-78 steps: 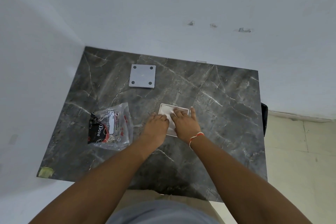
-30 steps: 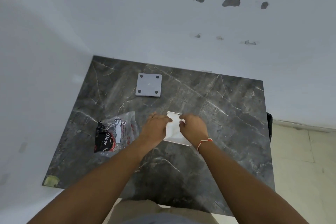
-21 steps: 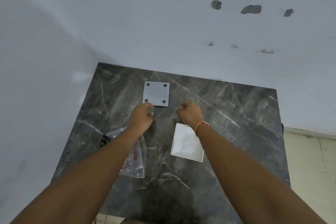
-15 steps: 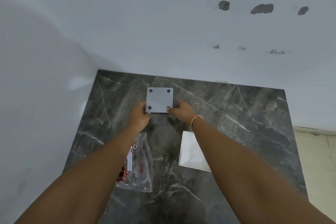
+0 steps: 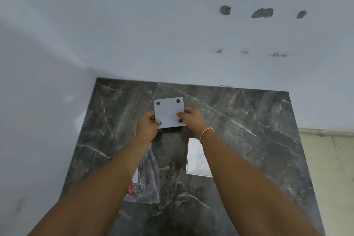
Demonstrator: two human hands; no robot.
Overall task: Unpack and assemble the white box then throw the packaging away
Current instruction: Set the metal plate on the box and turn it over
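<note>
- The grey square plate (image 5: 168,112), with four dark corner spots, sits toward the far edge of the marble table (image 5: 249,130), tilted slightly off the surface.
- The left hand (image 5: 147,125) pinches the plate's near-left corner; the right hand (image 5: 192,119) pinches its right edge, thumb on top.
- The white tray (image 5: 195,159) lies flat, nearer the person than the plate and under the right forearm.
- The plastic packaging bag (image 5: 147,178) lies left of the tray, partly hidden by the left forearm.
- Judgement: joining the parts requires drawing the plate toward the person and rightward; the right hand is nearer the tray.
</note>
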